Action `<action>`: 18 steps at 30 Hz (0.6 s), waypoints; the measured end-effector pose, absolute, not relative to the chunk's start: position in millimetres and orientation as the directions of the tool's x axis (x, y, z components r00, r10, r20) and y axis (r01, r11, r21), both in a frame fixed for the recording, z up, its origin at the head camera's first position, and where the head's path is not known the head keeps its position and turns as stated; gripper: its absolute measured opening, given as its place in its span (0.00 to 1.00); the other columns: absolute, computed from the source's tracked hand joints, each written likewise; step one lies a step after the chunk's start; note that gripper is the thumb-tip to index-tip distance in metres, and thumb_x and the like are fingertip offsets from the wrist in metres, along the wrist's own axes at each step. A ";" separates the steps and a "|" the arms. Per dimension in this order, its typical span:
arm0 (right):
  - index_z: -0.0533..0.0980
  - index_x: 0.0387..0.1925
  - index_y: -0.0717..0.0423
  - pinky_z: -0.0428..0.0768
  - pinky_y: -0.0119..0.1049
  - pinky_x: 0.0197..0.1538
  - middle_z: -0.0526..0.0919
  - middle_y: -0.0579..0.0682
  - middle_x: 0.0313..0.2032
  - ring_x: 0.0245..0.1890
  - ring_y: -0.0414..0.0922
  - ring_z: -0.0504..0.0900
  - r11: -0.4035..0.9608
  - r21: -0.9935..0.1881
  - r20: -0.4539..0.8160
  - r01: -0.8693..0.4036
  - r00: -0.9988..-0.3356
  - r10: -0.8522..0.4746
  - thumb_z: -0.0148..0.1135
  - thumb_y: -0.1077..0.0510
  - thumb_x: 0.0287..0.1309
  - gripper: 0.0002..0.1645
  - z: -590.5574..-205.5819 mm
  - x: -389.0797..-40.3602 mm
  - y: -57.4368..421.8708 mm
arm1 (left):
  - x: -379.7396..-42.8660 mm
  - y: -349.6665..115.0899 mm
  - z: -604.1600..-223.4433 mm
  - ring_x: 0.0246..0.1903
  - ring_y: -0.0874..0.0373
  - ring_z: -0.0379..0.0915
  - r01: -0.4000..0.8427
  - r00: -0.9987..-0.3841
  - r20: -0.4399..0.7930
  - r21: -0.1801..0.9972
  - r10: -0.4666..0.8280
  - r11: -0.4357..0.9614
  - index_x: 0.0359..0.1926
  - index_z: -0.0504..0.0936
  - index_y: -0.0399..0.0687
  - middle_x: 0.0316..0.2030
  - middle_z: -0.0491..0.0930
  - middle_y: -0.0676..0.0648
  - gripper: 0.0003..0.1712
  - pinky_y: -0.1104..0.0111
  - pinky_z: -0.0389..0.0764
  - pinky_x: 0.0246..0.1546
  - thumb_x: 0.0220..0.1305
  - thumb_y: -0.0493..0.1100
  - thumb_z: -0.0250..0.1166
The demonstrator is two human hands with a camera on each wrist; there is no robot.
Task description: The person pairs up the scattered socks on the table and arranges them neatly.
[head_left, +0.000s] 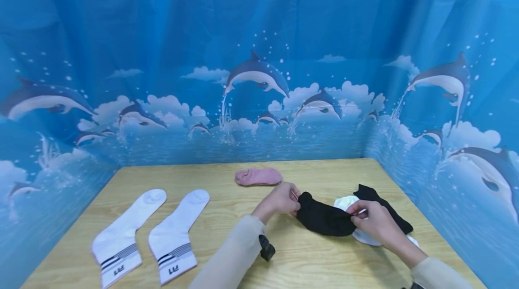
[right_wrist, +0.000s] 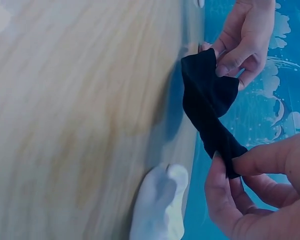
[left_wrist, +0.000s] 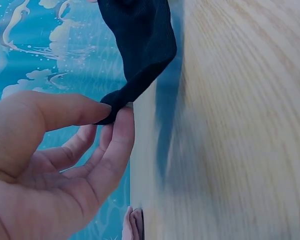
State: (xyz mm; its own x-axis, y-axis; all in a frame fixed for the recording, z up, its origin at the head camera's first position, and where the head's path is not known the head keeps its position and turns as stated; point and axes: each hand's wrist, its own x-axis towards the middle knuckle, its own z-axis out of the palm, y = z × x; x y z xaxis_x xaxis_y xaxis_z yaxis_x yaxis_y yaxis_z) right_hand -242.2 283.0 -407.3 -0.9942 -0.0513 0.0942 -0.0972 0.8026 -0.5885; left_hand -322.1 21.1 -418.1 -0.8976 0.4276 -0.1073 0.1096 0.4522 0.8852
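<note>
Stretched between both hands, a black sock hangs above the table. The left hand pinches one end of it between thumb and fingertips, as the left wrist view also shows. At the other end, the right hand pinches the fabric between thumb and index finger. A second black sock lies at the right, partly behind the right hand. Under it and beneath the held sock is a white sock, partly hidden by the hand in the head view.
Two white socks with dark stripes, one left of the other, lie flat on the left of the wooden table. A pink sock rests near the back edge. A blue dolphin-print curtain surrounds the table's back and sides.
</note>
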 end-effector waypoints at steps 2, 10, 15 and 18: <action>0.84 0.37 0.55 0.81 0.35 0.40 0.89 0.49 0.35 0.36 0.41 0.86 0.795 -0.599 0.092 -0.099 -0.994 -0.055 0.66 0.66 0.56 0.07 -406.0 -243.8 279.6 | -322.0 18.9 -417.2 0.24 0.53 0.83 0.112 -0.900 -0.100 0.887 0.425 0.447 0.41 0.78 0.36 0.32 0.81 0.40 0.12 0.62 0.89 0.34 0.57 0.23 0.65; 0.84 0.38 0.58 0.82 0.30 0.33 0.89 0.52 0.36 0.34 0.41 0.86 0.733 -0.665 0.109 -0.144 -0.989 -0.096 0.65 0.68 0.57 0.07 -404.0 -256.0 258.0 | -321.2 4.4 -413.9 0.30 0.56 0.77 0.164 -0.916 -0.051 0.857 0.398 0.488 0.39 0.79 0.39 0.32 0.78 0.45 0.13 0.69 0.83 0.33 0.54 0.24 0.66; 0.84 0.38 0.60 0.82 0.31 0.31 0.89 0.52 0.34 0.32 0.40 0.85 0.708 -0.687 0.119 -0.162 -0.987 -0.109 0.64 0.68 0.59 0.07 -401.2 -262.2 245.0 | -320.2 -5.3 -413.9 0.26 0.57 0.78 0.166 -0.920 -0.043 0.857 0.389 0.487 0.40 0.79 0.37 0.31 0.77 0.46 0.11 0.70 0.84 0.29 0.55 0.24 0.65; 0.83 0.39 0.60 0.81 0.32 0.30 0.88 0.52 0.34 0.31 0.40 0.84 0.698 -0.695 0.123 -0.169 -0.986 -0.116 0.64 0.67 0.60 0.07 -398.6 -266.8 238.0 | -319.4 -11.9 -413.5 0.25 0.58 0.78 0.183 -0.926 -0.019 0.852 0.377 0.491 0.40 0.80 0.35 0.31 0.77 0.45 0.10 0.70 0.84 0.29 0.55 0.24 0.64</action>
State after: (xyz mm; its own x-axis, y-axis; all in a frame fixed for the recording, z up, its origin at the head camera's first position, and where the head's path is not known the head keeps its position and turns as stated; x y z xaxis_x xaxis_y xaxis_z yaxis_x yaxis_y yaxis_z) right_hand -266.8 238.0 -398.6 -0.9856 -0.1157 0.1234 -0.1691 0.6985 -0.6954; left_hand -319.4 -11.9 -413.5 -0.9259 0.3774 -0.0187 0.1829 0.4910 0.8517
